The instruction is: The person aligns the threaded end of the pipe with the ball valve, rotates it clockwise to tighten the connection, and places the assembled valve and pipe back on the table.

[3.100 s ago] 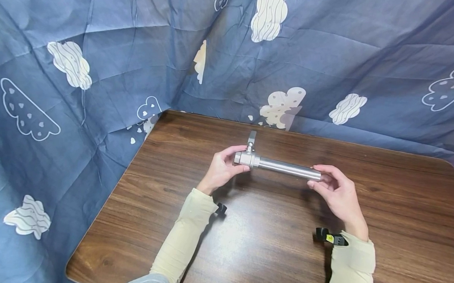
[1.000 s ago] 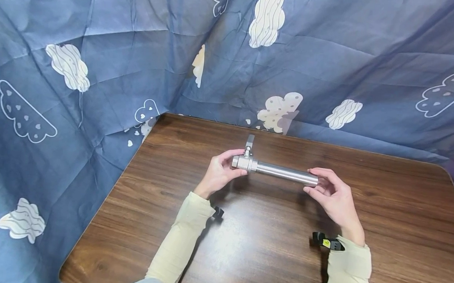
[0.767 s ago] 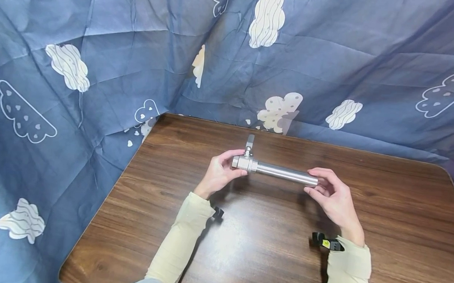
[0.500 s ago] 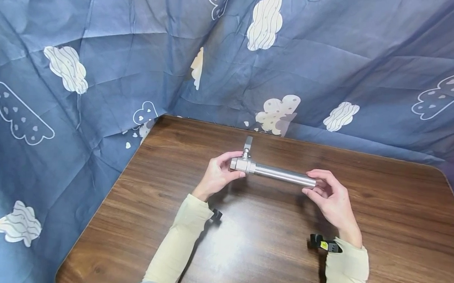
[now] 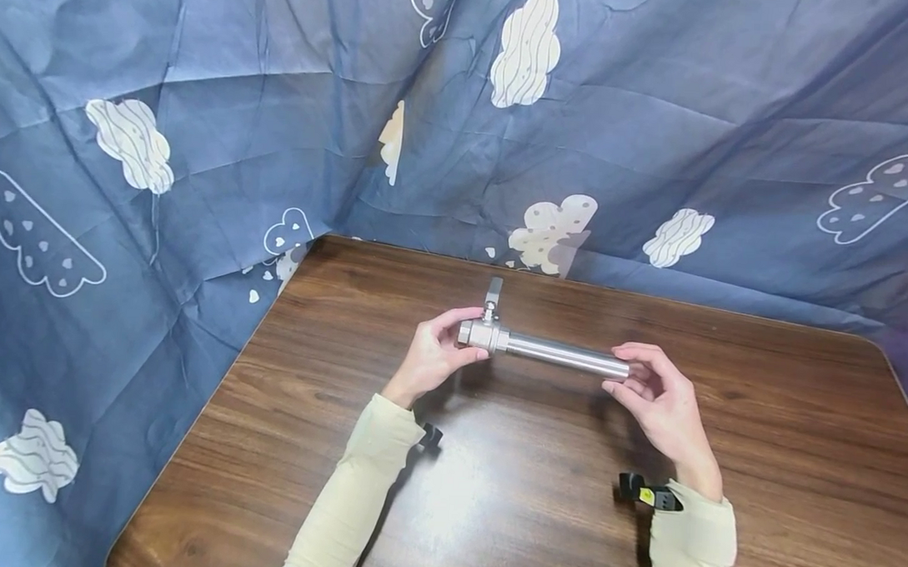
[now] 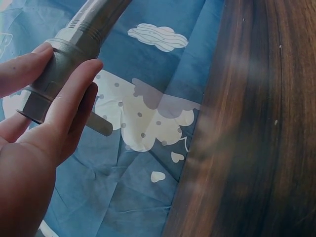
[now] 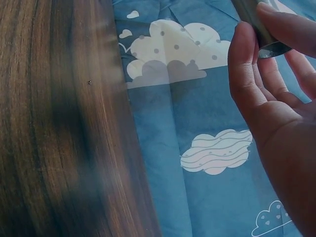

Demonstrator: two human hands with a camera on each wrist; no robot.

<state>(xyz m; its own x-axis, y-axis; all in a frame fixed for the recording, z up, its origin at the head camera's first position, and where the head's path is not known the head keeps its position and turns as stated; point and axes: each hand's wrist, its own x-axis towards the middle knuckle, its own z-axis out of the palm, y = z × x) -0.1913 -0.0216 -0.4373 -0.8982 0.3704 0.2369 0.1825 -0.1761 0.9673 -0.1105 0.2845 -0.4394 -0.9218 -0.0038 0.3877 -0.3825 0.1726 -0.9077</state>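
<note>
A silver ball valve (image 5: 484,335) with a flat lever handle (image 5: 495,292) is joined to a straight metal pipe (image 5: 567,354). My left hand (image 5: 431,356) grips the valve body between thumb and fingers; the left wrist view shows the hex end of the valve (image 6: 34,106) poking out beside the palm. At the other end, my right hand (image 5: 667,404) pinches the pipe near its tip. In the right wrist view the pipe's open end (image 7: 273,49) shows between thumb and fingers. The pipe lies roughly level across the head view, with the lever pointing away from me.
Beneath the hands is a dark wood-grain table (image 5: 306,445). A blue curtain (image 5: 264,143) printed with clouds hangs along its left and far edges. Each wrist carries a small black camera, such as the right wrist camera (image 5: 630,486).
Both hands keep the same hold on the valve and pipe. Everything in the head view, curtain and table included, has drifted slightly down and left.
</note>
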